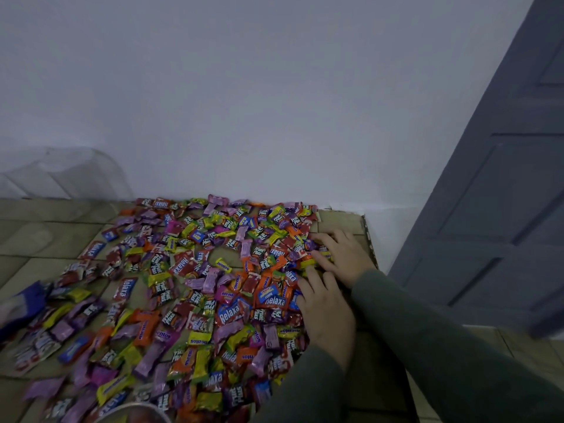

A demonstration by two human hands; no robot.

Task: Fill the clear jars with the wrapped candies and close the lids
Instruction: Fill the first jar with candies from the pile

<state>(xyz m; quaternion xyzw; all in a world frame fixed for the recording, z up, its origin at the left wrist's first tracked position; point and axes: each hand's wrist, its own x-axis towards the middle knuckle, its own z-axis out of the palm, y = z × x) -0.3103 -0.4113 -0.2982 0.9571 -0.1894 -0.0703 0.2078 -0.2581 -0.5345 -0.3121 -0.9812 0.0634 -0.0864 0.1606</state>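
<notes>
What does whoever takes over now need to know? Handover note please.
Left hand and right hand: both flat, fingers spread on the right edge of the candy pile, holding nothing.
Candies lie loose across the cardboard by the wall.
One clear jar stands empty at far left; a rim shows at the bottom edge.
Done: nothing filled that shows.
Left: fill the jars, close the lids.

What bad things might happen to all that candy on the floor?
Both hands, left hand and right hand, lie flat on the wrapped candies, so a sweep might scatter them off the cardboard onto the floor tiles. The clear jar sits at the pile's near edge, where an arm might knock it.
</notes>
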